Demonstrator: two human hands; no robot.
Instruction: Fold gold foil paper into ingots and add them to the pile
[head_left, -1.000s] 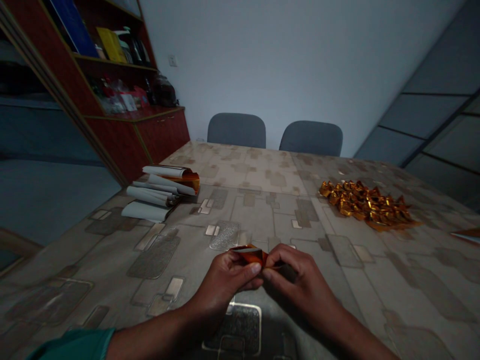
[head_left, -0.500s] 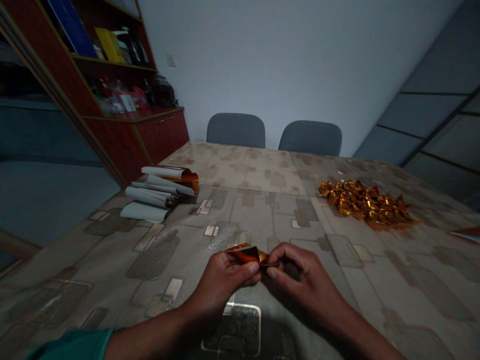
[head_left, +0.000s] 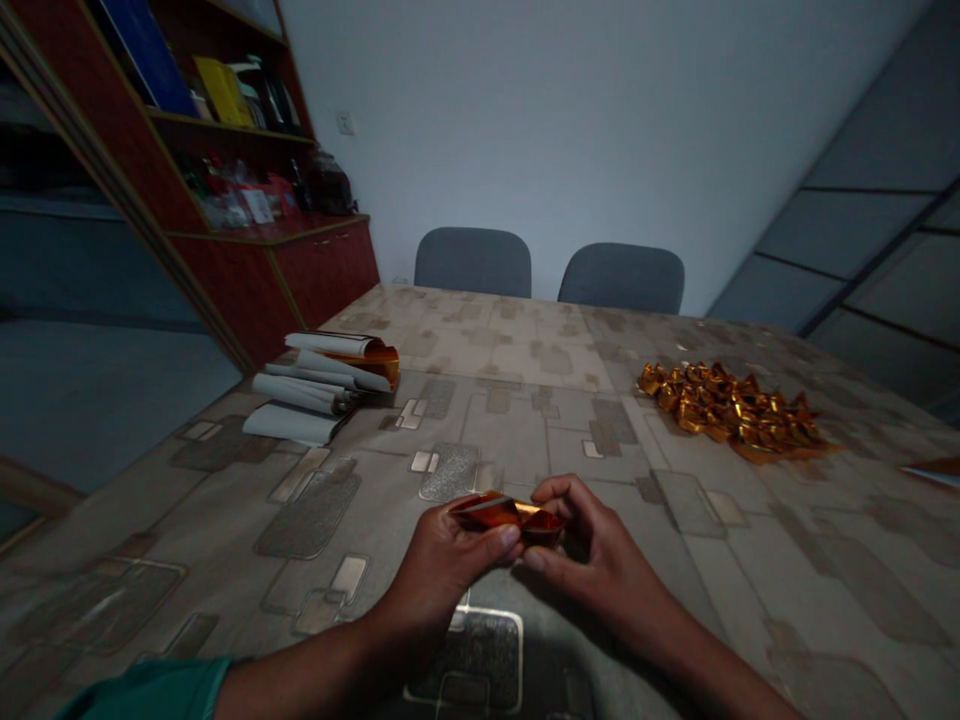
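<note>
Just above the table in front of me is a folded piece of gold foil paper (head_left: 495, 511), shiny orange-gold with a pale edge along its top. My left hand (head_left: 442, 560) pinches its left part, thumb across the near side. Around its right end curve the fingers of my right hand (head_left: 596, 555), the thumb below and the index finger raised near the top corner. The farther fingers of both hands are hidden behind the paper and the hands.
At the left lies a stack of curled foil sheets (head_left: 300, 425), pale backs outward. A cluster of folded gold foil pieces (head_left: 731, 410) sits at the right, with another sheet (head_left: 934, 470) at the far right. Two grey chairs (head_left: 472, 262) stand behind the patterned table (head_left: 517, 345).
My right thumb and index finger have moved apart from their pinch at the paper's right end. That end now looks wider and more spread. My left hand keeps its hold.
</note>
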